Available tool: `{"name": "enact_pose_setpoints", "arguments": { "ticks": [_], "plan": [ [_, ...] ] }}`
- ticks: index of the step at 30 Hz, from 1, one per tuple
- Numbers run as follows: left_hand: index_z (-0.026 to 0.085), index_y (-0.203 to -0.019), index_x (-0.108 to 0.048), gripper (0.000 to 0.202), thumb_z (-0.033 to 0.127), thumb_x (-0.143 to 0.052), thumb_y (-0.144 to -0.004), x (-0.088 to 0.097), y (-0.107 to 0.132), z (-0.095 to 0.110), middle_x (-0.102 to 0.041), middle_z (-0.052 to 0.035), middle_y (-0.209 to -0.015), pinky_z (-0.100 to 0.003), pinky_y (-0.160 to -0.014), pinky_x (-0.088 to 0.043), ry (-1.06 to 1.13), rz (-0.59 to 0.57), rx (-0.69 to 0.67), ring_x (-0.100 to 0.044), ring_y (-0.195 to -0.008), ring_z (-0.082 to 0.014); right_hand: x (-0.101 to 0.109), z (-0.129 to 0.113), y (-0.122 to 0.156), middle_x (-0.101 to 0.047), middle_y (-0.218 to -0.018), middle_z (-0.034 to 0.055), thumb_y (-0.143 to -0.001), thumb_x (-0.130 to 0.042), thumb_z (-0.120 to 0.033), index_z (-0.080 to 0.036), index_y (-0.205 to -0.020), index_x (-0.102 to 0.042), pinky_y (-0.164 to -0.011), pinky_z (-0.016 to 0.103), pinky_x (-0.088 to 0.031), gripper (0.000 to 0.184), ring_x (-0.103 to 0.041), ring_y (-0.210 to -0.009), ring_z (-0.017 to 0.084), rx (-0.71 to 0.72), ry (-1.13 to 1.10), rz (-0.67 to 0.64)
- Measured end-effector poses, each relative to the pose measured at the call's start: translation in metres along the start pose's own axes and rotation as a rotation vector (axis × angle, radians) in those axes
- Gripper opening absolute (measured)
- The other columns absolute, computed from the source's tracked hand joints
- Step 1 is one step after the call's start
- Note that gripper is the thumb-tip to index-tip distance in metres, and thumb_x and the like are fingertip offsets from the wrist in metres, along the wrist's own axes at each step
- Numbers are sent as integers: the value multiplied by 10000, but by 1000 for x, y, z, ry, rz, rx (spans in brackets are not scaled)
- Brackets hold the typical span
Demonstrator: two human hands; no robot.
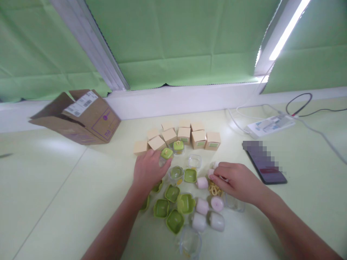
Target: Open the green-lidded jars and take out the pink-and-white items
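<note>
My left hand [148,168] curls its fingers and thumb round a small green-lidded jar [167,153]. Beside it stands another green-lidded jar [178,146]. My right hand [235,178] is closed in a pinch over a pile of yellowish rings [215,189]. A small pale pink piece [211,174] shows at its fingertips; whether they grip it or something smaller, I cannot tell. Between the hands are a green square cup [190,176], a clear jar [194,161] and a pink cylindrical piece [202,182]. Several green cups [161,208] lie nearer me, with pale cylindrical pieces [217,221] to their right.
Several small cardboard boxes [184,134] stand behind the jars. An open carton [89,121] is at the back left. At right lie a phone [267,166] and a power strip [271,125] with cables. Clear containers [190,243] sit near the front.
</note>
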State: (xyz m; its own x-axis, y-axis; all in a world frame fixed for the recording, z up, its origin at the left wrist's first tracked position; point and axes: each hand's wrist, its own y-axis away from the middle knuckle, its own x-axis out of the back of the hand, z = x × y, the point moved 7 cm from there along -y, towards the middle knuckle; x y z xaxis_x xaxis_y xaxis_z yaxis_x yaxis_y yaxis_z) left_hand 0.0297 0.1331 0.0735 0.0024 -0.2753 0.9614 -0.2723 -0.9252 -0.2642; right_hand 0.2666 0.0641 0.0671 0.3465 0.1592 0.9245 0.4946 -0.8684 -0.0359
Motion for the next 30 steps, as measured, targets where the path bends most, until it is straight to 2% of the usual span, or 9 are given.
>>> {"name": "enact_pose_setpoints", "arguments": {
  "ticks": [8,13,19,24,28,30],
  "plan": [
    [140,-912,-716,559,644,-480,-855,-11,-7,-4,-690,-130,-873,-403,-775,-488,-42,-109,18,-665,-847,-317,0,0,-1,-597,-733,29,-994,-431,-320,-179,-737,-603,-643,265,-358,340,-564,-684,148,6,10,5],
    [144,-872,-710,508,602,-491,-864,-13,-9,-5,-691,-125,-869,-377,-767,-485,-19,-105,20,-667,-837,-297,-1,-1,-1,-599,-733,27,-995,-429,-318,-180,-734,-604,-642,267,-353,343,-562,-683,146,5,11,-4],
    [148,-926,-695,438,548,-529,-860,-14,-8,-8,-683,-113,-885,-376,-789,-496,55,-86,6,-659,-853,-290,-2,0,-1,-595,-739,25,-993,-434,-320,-180,-745,-613,-644,269,-353,336,-563,-687,146,-6,6,-12],
    [160,-1042,-660,385,473,-588,-830,-7,-9,-12,-678,-93,-934,-353,-820,-513,138,-51,-19,-652,-897,-264,-4,-1,-2,-596,-736,24,-988,-440,-305,-183,-741,-612,-643,268,-350,325,-565,-690,146,0,4,-7],
    [158,-1039,-627,356,394,-644,-773,9,-10,-10,-671,-92,-979,-383,-904,-499,296,45,-56,-629,-973,-277,-4,-2,-2,-599,-729,24,-991,-439,-310,-184,-738,-615,-636,265,-347,333,-564,-682,144,14,4,1],
    [157,-1039,-604,357,354,-657,-746,16,-9,-9,-669,-90,-996,-386,-901,-507,368,53,-42,-633,-965,-272,-4,-4,-3,-596,-722,25,-993,-435,-312,-183,-732,-613,-631,264,-347,341,-561,-674,144,23,4,6]
  ]
}}
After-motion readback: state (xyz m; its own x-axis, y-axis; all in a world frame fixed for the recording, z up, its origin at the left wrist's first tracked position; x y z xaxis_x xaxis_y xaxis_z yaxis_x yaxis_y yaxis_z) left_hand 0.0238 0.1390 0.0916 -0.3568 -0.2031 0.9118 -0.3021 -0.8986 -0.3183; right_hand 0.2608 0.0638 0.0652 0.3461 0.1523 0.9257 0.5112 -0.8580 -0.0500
